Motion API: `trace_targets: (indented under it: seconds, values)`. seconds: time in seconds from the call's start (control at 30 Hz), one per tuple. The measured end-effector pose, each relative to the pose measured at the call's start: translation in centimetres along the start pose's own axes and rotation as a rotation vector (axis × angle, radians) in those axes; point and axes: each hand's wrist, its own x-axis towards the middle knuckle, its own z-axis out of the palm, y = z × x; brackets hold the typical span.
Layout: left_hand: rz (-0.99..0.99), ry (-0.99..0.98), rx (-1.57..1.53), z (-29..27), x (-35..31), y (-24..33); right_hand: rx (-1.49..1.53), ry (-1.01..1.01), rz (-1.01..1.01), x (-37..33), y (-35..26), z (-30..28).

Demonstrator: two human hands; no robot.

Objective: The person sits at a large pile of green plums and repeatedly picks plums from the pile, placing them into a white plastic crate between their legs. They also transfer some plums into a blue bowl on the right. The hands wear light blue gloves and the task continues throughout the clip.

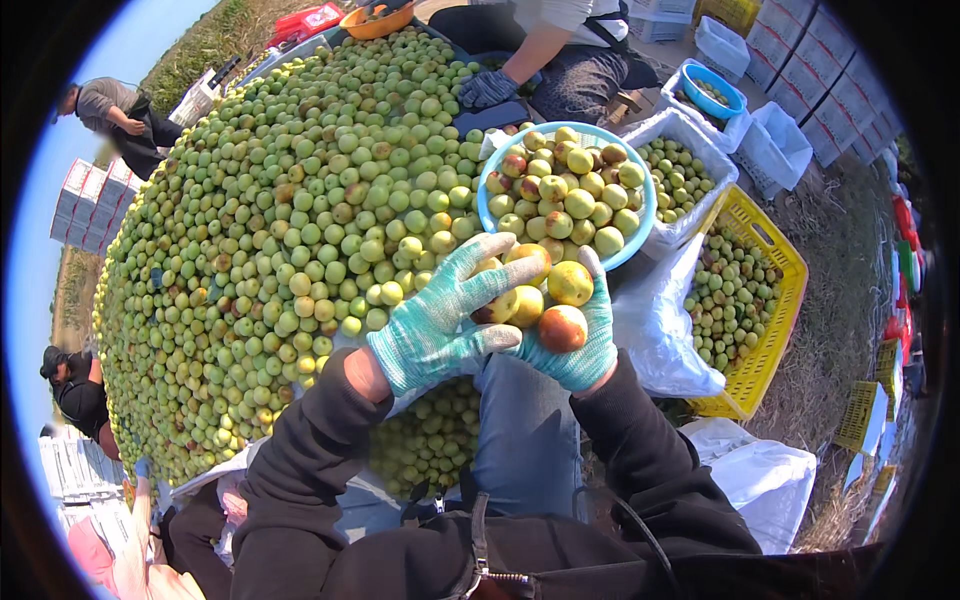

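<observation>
Both my hands wear teal and grey knit gloves and are cupped together around several round jujubes [569,284], yellow-green with one mostly reddish brown. My left hand [430,318] curves over them from the left, its fingers partly covering some fruit. From below and the right my right hand [578,345] supports them, thumb up along the side. Just beyond my fingers stands a light blue round basin [650,205] heaped with green and brown-blotched jujubes. A large heap of green jujubes [290,240] spreads to the left of my hands.
At the right are a yellow crate [775,320] of jujubes and a white plastic liner [655,335]. More jujubes lie near my knees [520,430]. Across the heap, a co-worker's gloved hand [487,89] rests near a dark flat object. White boxes [830,80] are stacked far right.
</observation>
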Motion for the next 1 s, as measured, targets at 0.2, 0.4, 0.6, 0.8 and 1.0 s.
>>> trace_targets:
  seconds: [0.2, 0.4, 0.6, 0.8, 1.0]
  values:
    - [-0.026, -0.036, -0.687, 7.3, 8.3, 0.9, 0.01, 0.043, -0.252, -8.3, -6.8, 0.7]
    - [-0.229, 0.302, -0.959, 9.6, 5.6, 0.2, -0.186, 0.057, -0.645, -11.9, -16.6, -3.1]
    - [-0.664, 0.716, -0.808, 7.1, -8.8, -6.4, -0.172, 0.337, -0.876, -7.8, -32.2, -10.3]
    - [-0.917, 1.058, -0.656, 4.7, -17.3, -10.1, -0.251, 0.417, -1.032, -2.1, -40.8, -14.6]
    - [-0.752, 0.996, -0.046, 2.4, -19.6, -14.1, -0.26, 0.575, -1.108, -3.0, -42.9, -15.4]
